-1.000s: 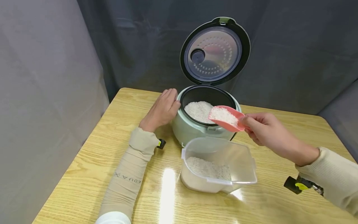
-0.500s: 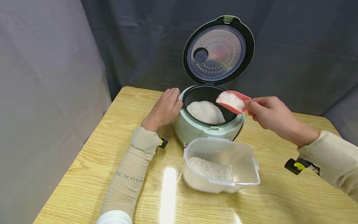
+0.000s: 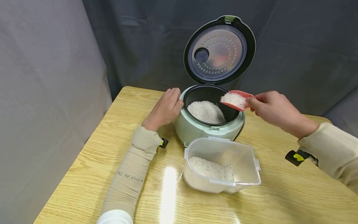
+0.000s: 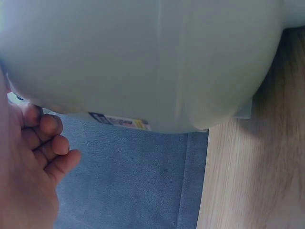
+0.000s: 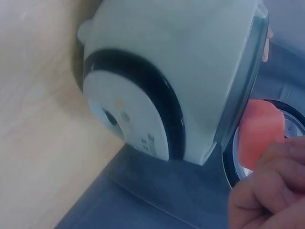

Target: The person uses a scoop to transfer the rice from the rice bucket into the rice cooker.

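Observation:
A pale green rice cooker point(image 3: 185, 132) stands with its lid point(image 3: 221, 51) raised, and white rice point(image 3: 205, 112) is heaped in its dark inner pot point(image 3: 208, 90). My right hand point(image 3: 275, 109) pinches the handle of a pink scoop point(image 5: 261, 126). The scoop carries rice, level over the right side of the pot. A few grains show below its tip. My left hand point(image 3: 165, 109) rests against the cooker's left rim; in the left wrist view its fingers point(image 4: 56, 145) are loosely bent, several of them apart from the cooker's wall.
A clear plastic bin point(image 3: 243, 165), partly filled with rice point(image 3: 209, 168), stands directly in front of the cooker on the wooden table point(image 3: 134, 193). A dark curtain point(image 3: 145, 46) hangs behind the table, and a grey one point(image 3: 50, 93) at the left.
My right hand has lifted the filled scoop and moved it back and to the right over the pot. My left hand stays at the cooker's rim. The view has shifted slightly.

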The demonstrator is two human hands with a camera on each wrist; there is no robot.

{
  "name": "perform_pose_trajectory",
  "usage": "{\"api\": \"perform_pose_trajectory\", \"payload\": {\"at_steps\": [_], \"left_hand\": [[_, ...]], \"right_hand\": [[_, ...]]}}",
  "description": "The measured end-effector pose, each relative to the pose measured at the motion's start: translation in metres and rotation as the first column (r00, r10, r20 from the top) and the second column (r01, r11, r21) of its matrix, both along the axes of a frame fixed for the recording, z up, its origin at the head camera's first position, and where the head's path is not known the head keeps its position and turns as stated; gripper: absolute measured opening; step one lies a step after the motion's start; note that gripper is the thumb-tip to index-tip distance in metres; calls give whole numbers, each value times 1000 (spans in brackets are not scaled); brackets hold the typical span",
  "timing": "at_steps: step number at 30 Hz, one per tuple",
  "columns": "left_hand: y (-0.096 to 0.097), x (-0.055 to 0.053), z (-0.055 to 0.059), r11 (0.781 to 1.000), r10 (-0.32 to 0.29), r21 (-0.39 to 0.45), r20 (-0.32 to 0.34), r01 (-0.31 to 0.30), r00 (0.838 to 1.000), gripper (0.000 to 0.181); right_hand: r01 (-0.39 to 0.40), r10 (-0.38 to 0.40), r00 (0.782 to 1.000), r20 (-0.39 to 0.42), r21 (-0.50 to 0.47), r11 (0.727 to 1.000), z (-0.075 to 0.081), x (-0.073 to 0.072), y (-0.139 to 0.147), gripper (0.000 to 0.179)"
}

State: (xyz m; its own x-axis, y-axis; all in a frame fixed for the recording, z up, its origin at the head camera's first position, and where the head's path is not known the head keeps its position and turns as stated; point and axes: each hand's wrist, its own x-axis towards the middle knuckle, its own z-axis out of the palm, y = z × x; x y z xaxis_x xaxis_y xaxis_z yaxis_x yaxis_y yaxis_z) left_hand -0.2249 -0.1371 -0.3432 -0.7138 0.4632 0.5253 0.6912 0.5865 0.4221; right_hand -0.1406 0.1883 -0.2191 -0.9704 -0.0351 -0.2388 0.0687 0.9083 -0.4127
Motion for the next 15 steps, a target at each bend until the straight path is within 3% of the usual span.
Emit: {"api": "perform_pose_trajectory", "payload": {"at_steps": [7,15], "left_hand": [[-1,0,-1,1000,7,1,5,-7,1000,19],[0,1,0,1000,6,3,10,-6,1000,19]], "right_hand": [[-63,68,996,-55,97,993,7,-9,-5,50],[-108,148,974,-174,223,969,11,-3,-21,39]]}}
